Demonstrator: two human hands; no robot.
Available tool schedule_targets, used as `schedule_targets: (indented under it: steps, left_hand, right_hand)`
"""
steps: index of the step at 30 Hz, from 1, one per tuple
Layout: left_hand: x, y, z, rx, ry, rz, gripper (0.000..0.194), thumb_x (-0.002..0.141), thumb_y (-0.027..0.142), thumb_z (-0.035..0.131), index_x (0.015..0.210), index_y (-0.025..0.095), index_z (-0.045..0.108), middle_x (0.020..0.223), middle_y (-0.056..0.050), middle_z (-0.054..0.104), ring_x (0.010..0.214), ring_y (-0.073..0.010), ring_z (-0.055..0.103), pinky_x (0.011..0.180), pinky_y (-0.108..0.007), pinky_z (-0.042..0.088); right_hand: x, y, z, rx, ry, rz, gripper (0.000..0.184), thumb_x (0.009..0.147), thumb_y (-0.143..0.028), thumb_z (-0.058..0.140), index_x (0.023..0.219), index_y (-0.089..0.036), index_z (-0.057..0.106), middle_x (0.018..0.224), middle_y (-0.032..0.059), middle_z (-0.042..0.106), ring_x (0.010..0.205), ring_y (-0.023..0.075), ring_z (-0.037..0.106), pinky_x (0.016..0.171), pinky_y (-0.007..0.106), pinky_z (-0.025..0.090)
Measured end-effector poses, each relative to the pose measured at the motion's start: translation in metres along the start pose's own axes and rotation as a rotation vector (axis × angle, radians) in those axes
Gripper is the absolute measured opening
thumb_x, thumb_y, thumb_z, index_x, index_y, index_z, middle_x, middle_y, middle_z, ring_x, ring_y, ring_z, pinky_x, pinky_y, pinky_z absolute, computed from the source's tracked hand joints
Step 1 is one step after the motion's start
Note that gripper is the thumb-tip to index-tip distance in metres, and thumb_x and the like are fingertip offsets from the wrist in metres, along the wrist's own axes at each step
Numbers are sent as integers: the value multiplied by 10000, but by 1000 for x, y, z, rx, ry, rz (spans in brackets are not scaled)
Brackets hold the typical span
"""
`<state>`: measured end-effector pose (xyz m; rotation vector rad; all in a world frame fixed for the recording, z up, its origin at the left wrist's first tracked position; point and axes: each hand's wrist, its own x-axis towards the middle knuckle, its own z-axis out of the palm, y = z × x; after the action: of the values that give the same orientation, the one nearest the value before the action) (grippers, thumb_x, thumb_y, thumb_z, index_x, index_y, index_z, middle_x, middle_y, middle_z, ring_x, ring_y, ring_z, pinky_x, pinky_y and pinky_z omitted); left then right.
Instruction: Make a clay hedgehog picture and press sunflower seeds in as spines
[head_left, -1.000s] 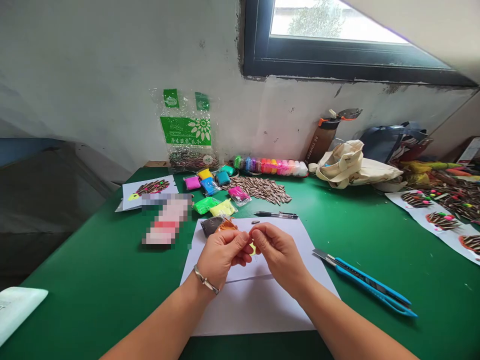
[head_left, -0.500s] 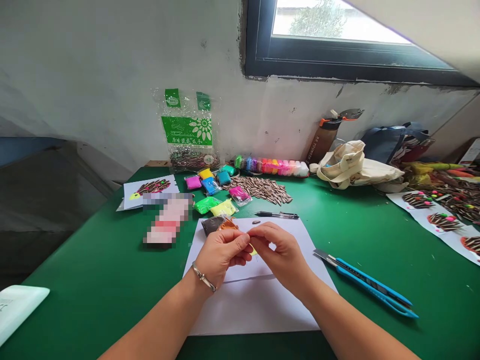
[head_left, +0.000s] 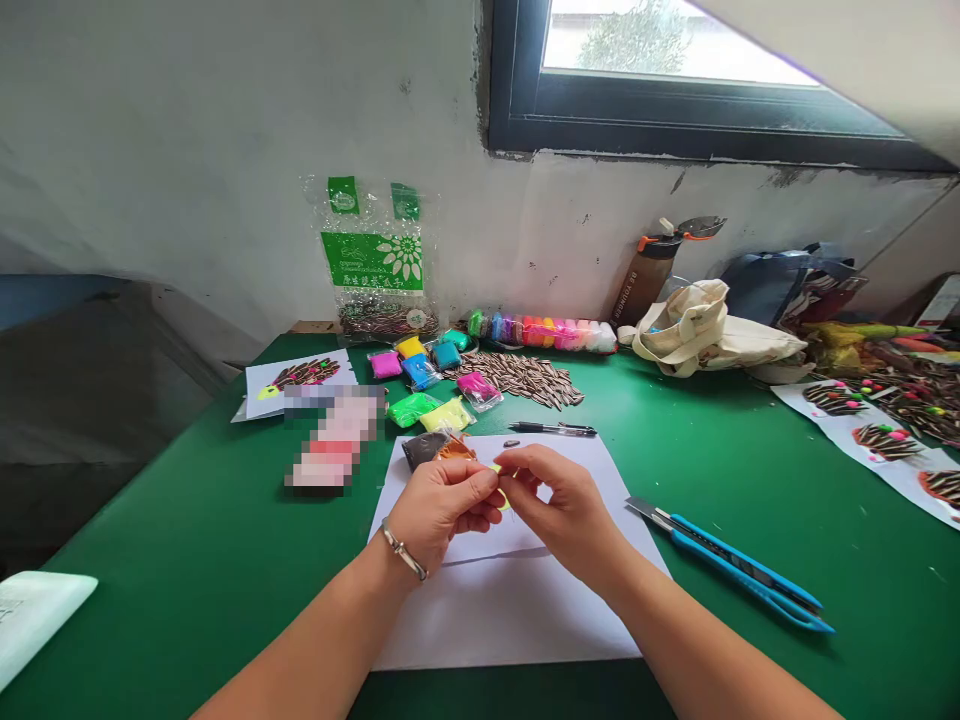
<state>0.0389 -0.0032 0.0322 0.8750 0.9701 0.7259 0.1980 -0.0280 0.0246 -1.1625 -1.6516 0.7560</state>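
Note:
My left hand point(head_left: 444, 505) and my right hand point(head_left: 562, 505) meet above white paper point(head_left: 510, 625), thumbs and fingertips pinched together. A tiny dark bit seems to sit between the fingertips, too small to name. Behind the fingers, part of a yellow shape point(head_left: 505, 500) on the paper shows; the hands hide the rest. Just beyond my left hand lie packets of dark brown clay point(head_left: 422, 452) and orange clay point(head_left: 456, 451). A single sunflower seed point(head_left: 511, 443) rests on the paper's far part, near a black pen point(head_left: 553, 429).
Right of the paper lies a blue utility knife point(head_left: 742, 565), blade out. Beyond are coloured clay packets point(head_left: 415, 408), a seed pile point(head_left: 529, 376) and a seed bag point(head_left: 375, 270). Seed-decorated pictures lie at left point(head_left: 300, 380) and right point(head_left: 885, 440). A bottle point(head_left: 645, 275) stands by the wall.
The fingertips have shifted slightly, and a little more of the yellow shape shows between them. Both hands stay pinched in nearly the same place.

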Motion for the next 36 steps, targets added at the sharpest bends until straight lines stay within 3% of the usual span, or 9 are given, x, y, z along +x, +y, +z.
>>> schedule_targets:
  steps: [6,11,21,24,29,32,36]
  left_hand:
    - [1,0,-2,-7,-14,-9,409,571,494,845,690,128,708,674,-44,661,581,-127,610,574,-240,458]
    - [0,2,-3,9,-1,-7,410,581,491,841,732,129,720,639,-29,646,575,-118,596,564,-226,443]
    - [1,2,-2,60,-31,-1,365,587,458,839,661,128,700,598,-29,632,526,-115,577,510,-220,414]
    - [1,2,-1,79,-22,-1,352,586,446,834,659,129,698,591,-27,627,505,-111,565,486,-216,397]
    - [2,1,-2,15,42,-25,364,565,427,855,721,136,702,635,-27,654,533,-111,588,521,-222,436]
    - [3,1,-3,-8,56,-35,433,524,432,876,796,135,718,654,-29,666,562,-115,606,555,-226,463]
    - [2,1,-3,19,44,-22,432,535,452,868,779,128,719,646,-28,664,555,-106,603,543,-211,459]
  right_hand:
    - [0,1,0,-34,-29,-15,130,862,-159,542,822,-220,650,754,12,612,690,134,559,627,262,460]
    - [-2,4,0,-109,-24,-81,163,864,-138,535,951,-226,642,864,29,629,743,139,562,653,266,457]
    - [-4,4,-2,-237,-46,-139,163,856,-137,488,762,-209,601,715,7,561,645,122,492,585,243,390]
    - [-2,3,-1,-150,-32,-42,139,817,-146,517,716,-203,593,675,-3,550,634,123,481,581,243,392]
    - [3,3,-2,288,-45,294,108,817,-252,573,768,-186,642,708,1,592,640,123,517,587,245,447]
    - [3,4,-1,314,-43,309,127,819,-285,589,819,-184,667,742,12,620,660,130,541,604,256,462]
    - [0,4,2,158,-19,209,156,845,-283,568,914,-203,683,829,37,672,734,158,588,669,287,478]
